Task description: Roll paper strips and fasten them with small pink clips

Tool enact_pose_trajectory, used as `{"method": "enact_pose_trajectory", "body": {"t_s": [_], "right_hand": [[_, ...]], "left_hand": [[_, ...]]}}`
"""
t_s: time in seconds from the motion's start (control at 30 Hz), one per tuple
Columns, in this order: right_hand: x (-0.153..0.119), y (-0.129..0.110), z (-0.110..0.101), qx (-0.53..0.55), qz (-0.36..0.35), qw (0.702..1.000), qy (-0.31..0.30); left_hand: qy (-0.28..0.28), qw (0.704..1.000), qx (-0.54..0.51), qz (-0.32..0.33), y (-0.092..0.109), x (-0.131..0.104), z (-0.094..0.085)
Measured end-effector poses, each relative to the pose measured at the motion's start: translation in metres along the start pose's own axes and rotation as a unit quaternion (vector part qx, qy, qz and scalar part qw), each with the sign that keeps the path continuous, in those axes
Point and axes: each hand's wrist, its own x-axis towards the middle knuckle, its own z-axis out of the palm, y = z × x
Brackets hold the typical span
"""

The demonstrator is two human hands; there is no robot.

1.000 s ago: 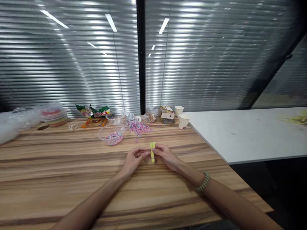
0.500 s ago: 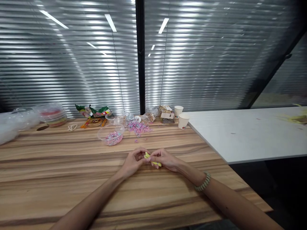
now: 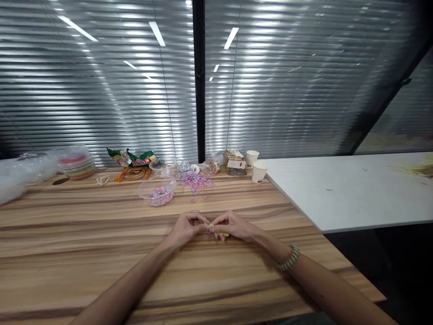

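Observation:
A small, slim yellow piece (image 3: 224,234) is held between my hands above the wooden table; most of it is hidden by fingers, and its material is unclear. My left hand (image 3: 187,229) is closed, its thumb and forefinger pinching at the left end of the piece. My right hand (image 3: 234,225), on the wrist of which sits a green braided bracelet (image 3: 288,257), grips the same piece with its fingers curled round it. The fingertips of both hands meet at the piece.
Beyond my hands stands a clear plastic bowl (image 3: 157,191) of pink and purple bits, beside a loose pile (image 3: 196,179) of similar bits. Two paper cups (image 3: 259,172) stand right of some small packages (image 3: 236,162). Snack packets (image 3: 135,158) and stacked tubs (image 3: 75,162) lie at the back left.
My left fingers have closed in against my right fingertips. The upper end of the yellow piece, which stuck up between the hands, is now mostly covered.

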Motion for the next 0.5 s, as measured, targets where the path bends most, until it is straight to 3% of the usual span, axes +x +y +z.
{"method": "enact_pose_trajectory", "body": {"t_s": [0.13,0.3,0.4,0.5], "right_hand": [[0.003,0.001,0.0,0.011,-0.012,0.998,0.055],[0.01,0.007,-0.003,0.037,0.002,0.988,0.149],[0.012,0.01,-0.003,0.044,-0.004,0.986,0.163],[0.014,0.012,-0.002,0.048,-0.002,0.985,0.165]], "left_hand": [[0.043,0.999,-0.013,-0.005,-0.006,0.006,-0.013],[0.136,0.968,0.204,0.045,-0.017,0.012,-0.033],[0.113,0.94,0.312,0.074,-0.021,0.012,-0.033],[0.08,0.932,0.344,0.081,-0.022,0.011,-0.029]]}}
